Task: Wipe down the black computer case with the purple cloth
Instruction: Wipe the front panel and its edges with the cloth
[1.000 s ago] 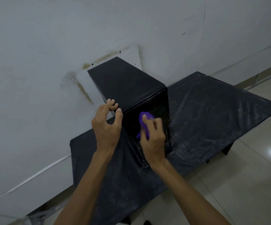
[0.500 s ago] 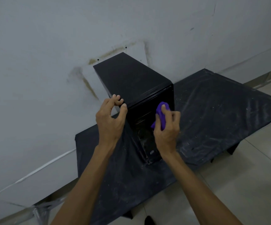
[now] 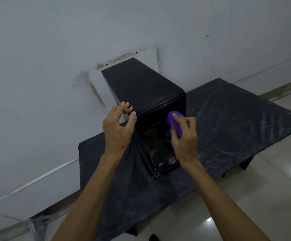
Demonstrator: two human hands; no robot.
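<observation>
Right hand (image 3: 184, 136) clamps fingers on purple cloth (image 3: 173, 121), pressed to front of black computer case (image 3: 141, 86), upper right | rest of front lies below (nearer the person) | left hand (image 3: 117, 129) grips top-left corner, fingers curled.

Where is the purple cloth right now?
Head view, just right of centre: the purple cloth is bunched in the right hand, pressed against the upper right of the front panel of the black computer case.

Left hand (image 3: 117, 129) pinching, right hand (image 3: 184, 136) clenched
</observation>
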